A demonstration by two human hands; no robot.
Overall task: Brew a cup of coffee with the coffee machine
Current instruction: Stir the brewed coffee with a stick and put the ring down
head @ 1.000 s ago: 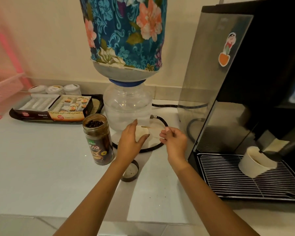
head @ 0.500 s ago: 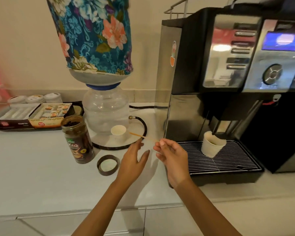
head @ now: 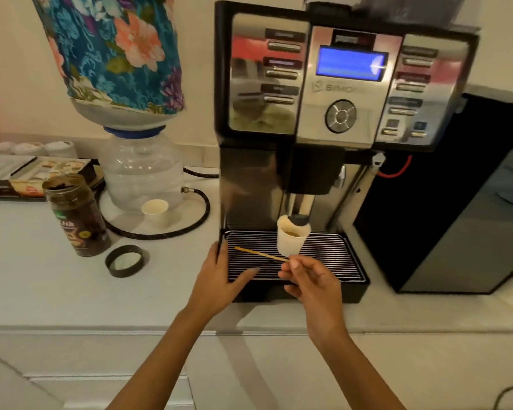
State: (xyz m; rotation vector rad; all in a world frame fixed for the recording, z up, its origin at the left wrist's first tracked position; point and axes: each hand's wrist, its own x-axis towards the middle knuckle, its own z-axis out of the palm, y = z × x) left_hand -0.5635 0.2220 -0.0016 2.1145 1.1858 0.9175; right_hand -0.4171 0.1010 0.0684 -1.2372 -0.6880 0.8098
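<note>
The coffee machine [head: 347, 93] stands at the centre with a lit blue screen. A white paper cup [head: 290, 239] sits on its drip tray grille [head: 332, 255] under the spout, with brown liquid inside. My right hand [head: 311, 284] pinches a thin wooden stir stick [head: 259, 253] that points left over the grille, just in front of the cup. My left hand [head: 219, 279] hovers open at the grille's left front corner, holding nothing.
An open coffee jar [head: 76, 216] and its black lid [head: 124, 261] sit on the white counter at left. A second small paper cup [head: 155, 210] stands by the water dispenser [head: 137, 170] with a floral-covered bottle. A sachet tray [head: 27, 176] lies far left, a black appliance [head: 456, 202] right.
The view swung right, bringing the coffee machine to the centre. Both hands moved from beside the dispenser to above the drip tray, the right still holding the stick.
</note>
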